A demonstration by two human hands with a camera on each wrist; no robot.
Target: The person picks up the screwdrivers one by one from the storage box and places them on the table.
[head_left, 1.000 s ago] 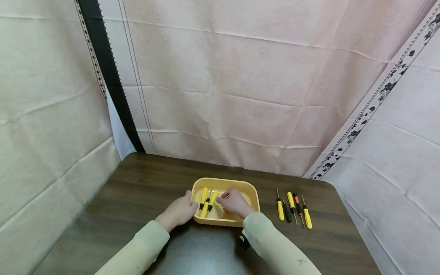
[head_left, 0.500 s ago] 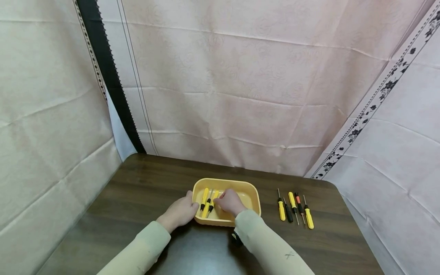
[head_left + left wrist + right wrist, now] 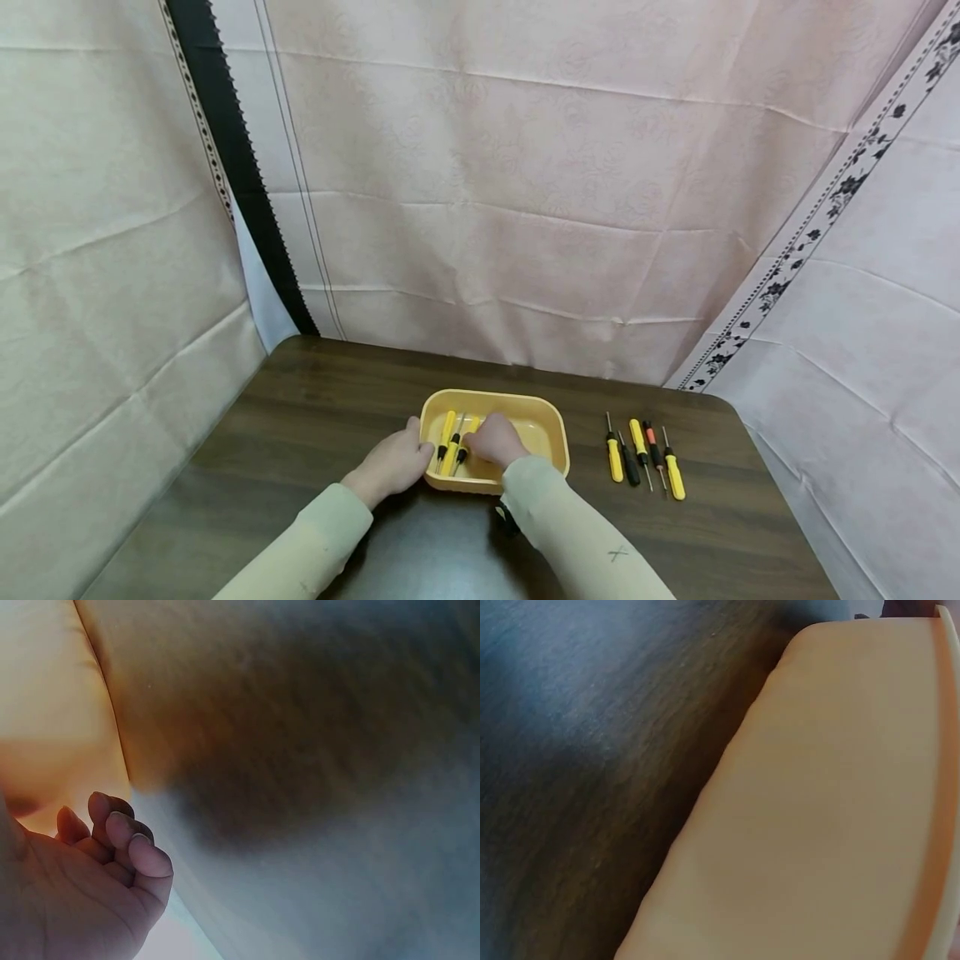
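In the head view my left hand [image 3: 393, 467] grips the left end of a yellow tray [image 3: 525, 398], its thumb at the near left corner. The left wrist view shows that hand's fingers [image 3: 150, 859] curled beside the tray wall [image 3: 52, 682]. Inside the tray, my right hand [image 3: 497, 440] has its fingertips on the yellow handle of a screwdriver [image 3: 461, 456], partly covering it. Left of that lie other yellow-and-black screwdrivers [image 3: 448, 425]. The right wrist view shows the tray's outer wall [image 3: 802, 787]; the right hand's fingers are hidden there.
Right of the tray, several screwdrivers lie in a loose row on the dark wooden table [image 3: 330, 400]: yellow ones [image 3: 613, 458], a black one [image 3: 628, 462] and a red-and-black one [image 3: 653, 448]. A pale cloth [image 3: 480, 208] hangs behind the table.
My right hand has moved left inside the tray, onto the rightmost screwdriver's handle, which has shifted slightly right at its top. My left hand has stayed at the tray's left end.
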